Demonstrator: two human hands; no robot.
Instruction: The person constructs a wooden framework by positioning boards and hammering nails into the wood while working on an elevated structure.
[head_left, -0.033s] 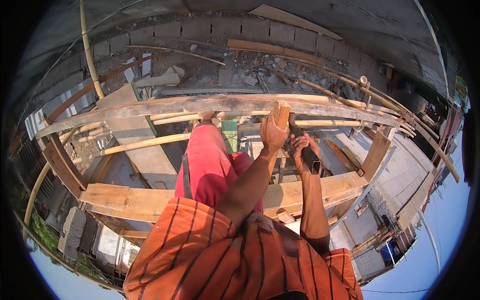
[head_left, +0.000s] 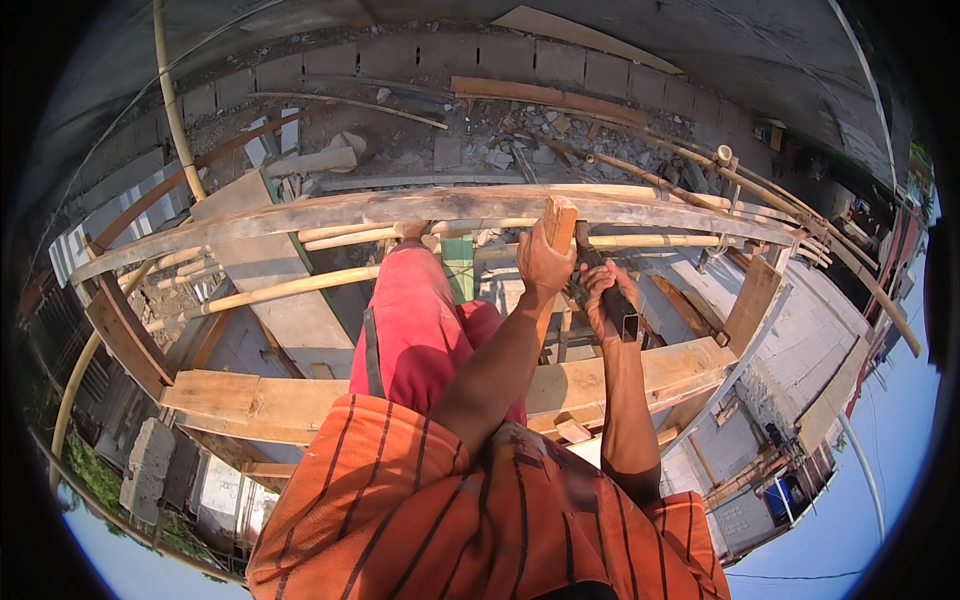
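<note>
Wooden batten (head_left: pixel 561 222), dark tube (head_left: pixel 629 326) | hands (head_left: pixel 545 264) gripping one each | timber frame (head_left: pixel 430 208) | rubble (head_left: pixel 497 157) beyond

Left grip (head_left: pixel 546 262) around wooden piece (head_left: pixel 561 224), right grip (head_left: pixel 601 294) on dark tube (head_left: pixel 624 306)

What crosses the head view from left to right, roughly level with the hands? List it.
Left wooden upright, grey board, red trouser leg, left hand around a wooden piece, right hand holding a dark metal tube, right wooden upright.

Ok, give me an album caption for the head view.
Amid timber beams and bamboo poles, the left hand grips a wooden piece, the right hand a dark bar.
</note>
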